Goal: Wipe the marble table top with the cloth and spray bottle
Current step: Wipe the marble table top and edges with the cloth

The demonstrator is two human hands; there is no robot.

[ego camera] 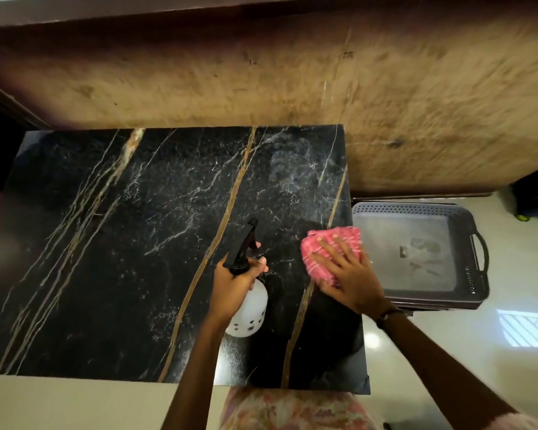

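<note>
The black marble table top (131, 243) with gold and white veins fills the middle of the head view. My left hand (233, 280) grips the neck of a white spray bottle (250, 308) with a black trigger head, held above the table's right half, nozzle pointing away from me. My right hand (351, 274) lies flat, fingers spread, on a folded pink striped cloth (326, 240) pressed against the table's right edge. A hazy smear shows on the marble at the far right corner.
A grey plastic tray (416, 212) with perforated rim and handles sits lower, just right of the table. A tan wooden panel (292, 72) runs behind the table. Glossy light floor (479, 352) lies to the right and in front.
</note>
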